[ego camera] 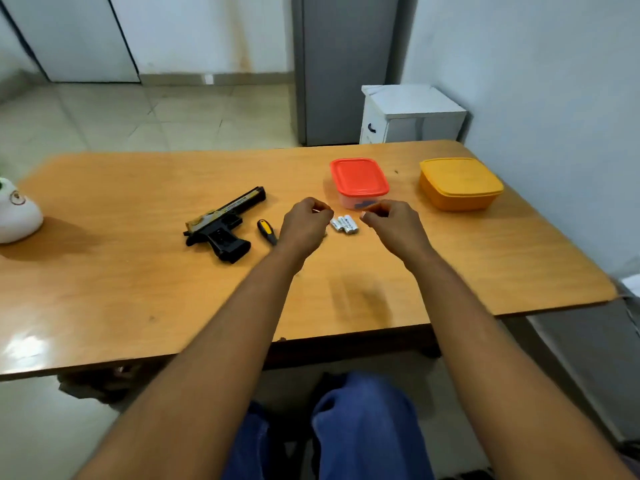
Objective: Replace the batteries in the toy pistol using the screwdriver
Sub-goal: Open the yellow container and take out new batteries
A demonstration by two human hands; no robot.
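Observation:
A black and gold toy pistol [224, 226] lies on its side on the wooden table [138, 289], left of centre. Just right of its grip lies a small screwdriver [266, 231] with a yellow and black handle. Several white batteries [344, 224] lie together further right. My left hand [304, 227] hovers between the screwdriver and the batteries with its fingers curled; a pale sliver shows at its fingertips, and whether it holds anything is unclear. My right hand [394, 226] hovers just right of the batteries, fingers loosely curled, holding nothing that I can see.
A clear box with a red lid [359, 181] stands just behind the batteries. An orange lidded box [459, 183] sits at the far right near the wall. A white object [15, 216] rests at the table's left edge. My knees are under the near edge.

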